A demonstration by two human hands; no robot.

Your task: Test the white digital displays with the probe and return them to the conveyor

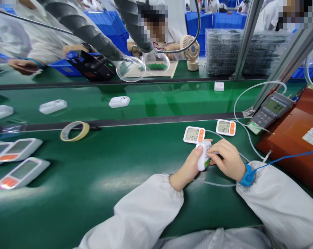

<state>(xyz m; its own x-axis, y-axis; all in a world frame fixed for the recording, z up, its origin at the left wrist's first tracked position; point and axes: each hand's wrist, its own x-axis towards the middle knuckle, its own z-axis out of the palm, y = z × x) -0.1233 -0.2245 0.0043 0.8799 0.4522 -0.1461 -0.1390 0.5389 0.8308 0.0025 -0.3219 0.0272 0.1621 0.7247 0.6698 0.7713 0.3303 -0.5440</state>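
My left hand (189, 164) is closed around a small white blood pressure monitor (203, 162), held tilted above the table with its printed underside and a green label showing. At its side, my right hand (227, 157) pinches what looks like the end of a thin clear air tube; the fingers partly hide it. Part of that air tube (215, 183) runs below my right wrist. Just beyond my hands lie two more blood pressure monitors, a nearer one (192, 135) reading 402 and a farther one (223, 127) reading 391, both face up with orange buttons and tubes beside them.
A grey handheld pressure gauge (272, 110) leans on a brown box (296, 138) at right. A blue wrist strap cord (288, 157) crosses there. Several monitors (24, 172) and a tape roll (74, 131) lie left. White units (119, 101) sit on the green belt (156, 112); co-workers sit beyond.
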